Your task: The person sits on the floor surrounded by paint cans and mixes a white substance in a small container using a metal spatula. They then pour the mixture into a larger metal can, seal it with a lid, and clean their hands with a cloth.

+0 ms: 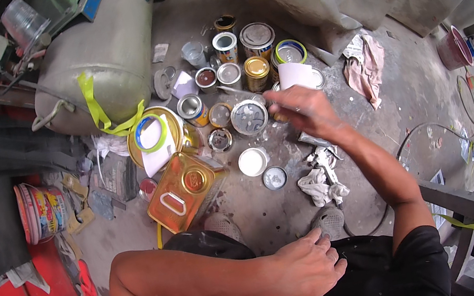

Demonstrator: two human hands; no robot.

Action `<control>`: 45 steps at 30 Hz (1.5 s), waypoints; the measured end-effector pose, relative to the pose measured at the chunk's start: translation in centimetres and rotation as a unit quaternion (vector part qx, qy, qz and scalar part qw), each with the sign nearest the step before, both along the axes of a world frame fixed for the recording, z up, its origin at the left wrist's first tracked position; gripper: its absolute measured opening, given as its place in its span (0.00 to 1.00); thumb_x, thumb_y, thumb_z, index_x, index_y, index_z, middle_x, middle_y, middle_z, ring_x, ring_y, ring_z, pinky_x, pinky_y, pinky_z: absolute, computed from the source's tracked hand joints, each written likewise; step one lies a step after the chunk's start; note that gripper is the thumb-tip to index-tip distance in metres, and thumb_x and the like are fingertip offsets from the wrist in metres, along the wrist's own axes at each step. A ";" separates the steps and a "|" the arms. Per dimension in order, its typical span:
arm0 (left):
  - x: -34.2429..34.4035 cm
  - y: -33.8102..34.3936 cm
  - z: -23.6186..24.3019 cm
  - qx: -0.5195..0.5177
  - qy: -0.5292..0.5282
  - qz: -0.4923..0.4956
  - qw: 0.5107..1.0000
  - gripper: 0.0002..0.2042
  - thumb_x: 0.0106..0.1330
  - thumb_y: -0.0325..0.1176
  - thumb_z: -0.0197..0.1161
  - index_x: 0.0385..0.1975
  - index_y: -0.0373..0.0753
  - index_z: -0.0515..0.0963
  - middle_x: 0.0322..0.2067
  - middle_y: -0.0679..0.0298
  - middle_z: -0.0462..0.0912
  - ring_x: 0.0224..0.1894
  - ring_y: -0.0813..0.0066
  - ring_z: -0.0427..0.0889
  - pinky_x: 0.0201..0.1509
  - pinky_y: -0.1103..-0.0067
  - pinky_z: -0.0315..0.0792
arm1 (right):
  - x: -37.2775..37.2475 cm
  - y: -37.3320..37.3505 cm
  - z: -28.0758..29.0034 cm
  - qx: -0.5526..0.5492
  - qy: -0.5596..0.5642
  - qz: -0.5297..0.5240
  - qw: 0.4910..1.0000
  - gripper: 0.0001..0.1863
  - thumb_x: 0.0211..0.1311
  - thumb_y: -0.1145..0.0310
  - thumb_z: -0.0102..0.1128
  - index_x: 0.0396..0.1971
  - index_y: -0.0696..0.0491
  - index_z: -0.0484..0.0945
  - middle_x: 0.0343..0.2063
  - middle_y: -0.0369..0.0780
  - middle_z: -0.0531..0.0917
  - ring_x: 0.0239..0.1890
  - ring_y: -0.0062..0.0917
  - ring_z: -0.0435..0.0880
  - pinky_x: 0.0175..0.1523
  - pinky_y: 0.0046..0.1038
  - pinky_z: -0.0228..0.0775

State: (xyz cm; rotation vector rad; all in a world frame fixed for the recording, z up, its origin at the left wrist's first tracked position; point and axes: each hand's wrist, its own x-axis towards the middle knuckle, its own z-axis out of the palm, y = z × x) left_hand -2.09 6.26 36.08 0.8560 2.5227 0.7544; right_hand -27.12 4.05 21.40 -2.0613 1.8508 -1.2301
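My right hand is closed on a thin, pale stirring stick, pointing left over the group of cans. Just below and left of that hand stands an open can of grey paint. Nearer me are a white-filled container and a small round lid or dish. A can of dark brown paint and a can of grey paint stand beyond the stick's tip. My left hand lies across my lap, fingers loosely spread and holding nothing.
A gold rectangular tin and a large round gold can with tape on top stand at left. Behind them lies a grey tank. Crumpled rags and a pink cloth lie right. A hose crosses the floor.
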 end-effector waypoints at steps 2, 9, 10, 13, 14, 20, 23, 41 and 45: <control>-0.6 -0.3 0.1 0.001 -0.011 -0.010 1.000 0.23 0.69 0.35 0.52 0.60 0.30 0.75 0.48 0.51 0.84 0.55 0.54 0.81 0.69 0.57 0.67 | 0.0 -0.5 -4.4 -0.024 0.112 0.031 0.993 0.23 0.58 0.69 0.65 0.55 0.48 0.83 0.45 0.37 0.89 0.44 0.33 0.87 0.49 0.35 0.79; -0.5 -0.4 0.0 0.019 -0.052 -0.007 0.998 0.24 0.71 0.35 0.50 0.63 0.29 0.72 0.51 0.49 0.81 0.57 0.53 0.80 0.70 0.56 0.67 | -0.2 0.3 -10.2 0.044 0.328 0.052 0.942 0.23 0.60 0.66 0.58 0.57 0.49 0.81 0.54 0.33 0.85 0.61 0.32 0.78 0.63 0.40 0.68; -0.5 -0.5 0.1 0.022 -0.062 -0.011 0.998 0.24 0.71 0.35 0.49 0.63 0.29 0.71 0.52 0.48 0.81 0.58 0.53 0.80 0.70 0.56 0.66 | -0.2 0.4 -10.8 0.048 0.337 0.057 0.938 0.23 0.60 0.66 0.57 0.57 0.49 0.81 0.55 0.33 0.84 0.62 0.32 0.78 0.64 0.39 0.68; -0.8 -0.7 0.2 0.028 -0.063 -0.017 0.997 0.24 0.71 0.35 0.49 0.63 0.28 0.71 0.53 0.47 0.80 0.59 0.52 0.79 0.71 0.56 0.66 | -0.3 0.5 -11.5 0.074 0.336 0.056 0.937 0.23 0.63 0.66 0.56 0.58 0.50 0.80 0.56 0.33 0.83 0.66 0.33 0.75 0.69 0.40 0.65; -0.9 -0.7 0.1 0.030 -0.070 -0.018 0.997 0.24 0.71 0.35 0.49 0.64 0.28 0.70 0.53 0.46 0.80 0.59 0.51 0.79 0.71 0.56 0.65 | -0.1 0.4 -11.3 0.083 0.335 0.053 0.937 0.22 0.63 0.66 0.55 0.58 0.51 0.79 0.56 0.34 0.83 0.66 0.34 0.75 0.69 0.41 0.65; -2.1 -1.7 0.1 0.039 -0.100 -0.017 0.994 0.26 0.71 0.33 0.49 0.66 0.27 0.67 0.56 0.43 0.78 0.62 0.48 0.78 0.73 0.54 0.63 | 0.1 0.3 -10.0 0.099 0.307 0.009 0.947 0.23 0.64 0.67 0.54 0.59 0.53 0.77 0.59 0.39 0.80 0.67 0.35 0.73 0.71 0.43 0.62; -2.3 -2.1 -0.2 0.028 -0.113 0.002 0.993 0.26 0.70 0.31 0.49 0.67 0.27 0.66 0.59 0.42 0.76 0.64 0.47 0.75 0.73 0.55 0.62 | -1.9 1.4 -6.0 0.109 0.269 -0.044 0.956 0.16 0.63 0.66 0.57 0.49 0.54 0.80 0.49 0.44 0.85 0.55 0.37 0.82 0.58 0.41 0.74; -7.2 -1.9 -4.7 -0.048 -0.215 -0.023 0.975 0.31 0.74 0.42 0.57 0.72 0.32 0.61 0.65 0.45 0.73 0.68 0.49 0.71 0.73 0.60 0.63 | 4.0 19.4 -19.2 0.369 -0.017 -0.323 0.871 0.38 0.59 0.74 0.61 0.70 0.62 0.61 0.47 0.51 0.81 0.52 0.48 0.79 0.53 0.45 0.79; -7.8 -1.9 -5.0 -0.056 -0.225 -0.008 0.973 0.30 0.74 0.42 0.58 0.72 0.33 0.62 0.64 0.45 0.74 0.67 0.49 0.71 0.73 0.62 0.63 | 3.8 19.3 -18.6 0.411 -0.035 -0.330 0.849 0.44 0.56 0.77 0.60 0.74 0.64 0.53 0.50 0.53 0.81 0.54 0.50 0.79 0.52 0.47 0.80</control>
